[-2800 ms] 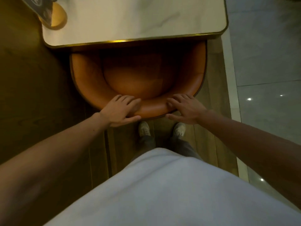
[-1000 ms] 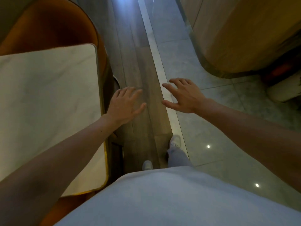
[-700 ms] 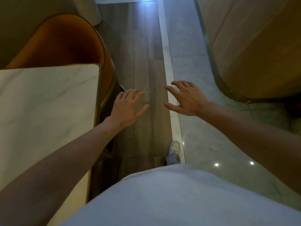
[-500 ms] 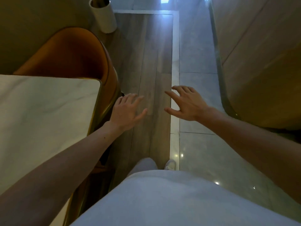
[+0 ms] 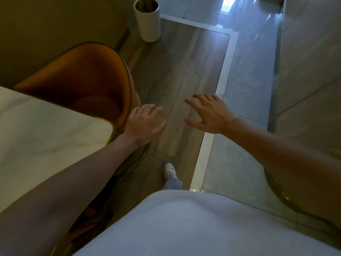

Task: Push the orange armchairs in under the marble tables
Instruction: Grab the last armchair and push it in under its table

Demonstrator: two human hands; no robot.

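Note:
An orange armchair (image 5: pixel 86 78) stands at the far side of a white marble table (image 5: pixel 46 137) with a gold rim, on the left. Its seat reaches partly under the tabletop; the curved back faces away from me. My left hand (image 5: pixel 144 122) hovers open, fingers spread, just right of the chair's near arm and the table corner, touching neither as far as I can tell. My right hand (image 5: pixel 210 113) is open too, held in the air over the wooden floor strip. Neither hand holds anything.
A white cylindrical planter (image 5: pixel 147 21) stands by the wall beyond the chair. A wooden floor strip (image 5: pixel 177 71) runs ahead, edged by grey tiles (image 5: pixel 247 85). A curved wood-panelled wall with a gold base (image 5: pixel 310 71) rises on the right. My shoe (image 5: pixel 169 171) is on the wood.
I let go of the first armchair and turned away. I have walked along the table's side; the far armchair and the planter have come closer. Both hands stayed open in the air.

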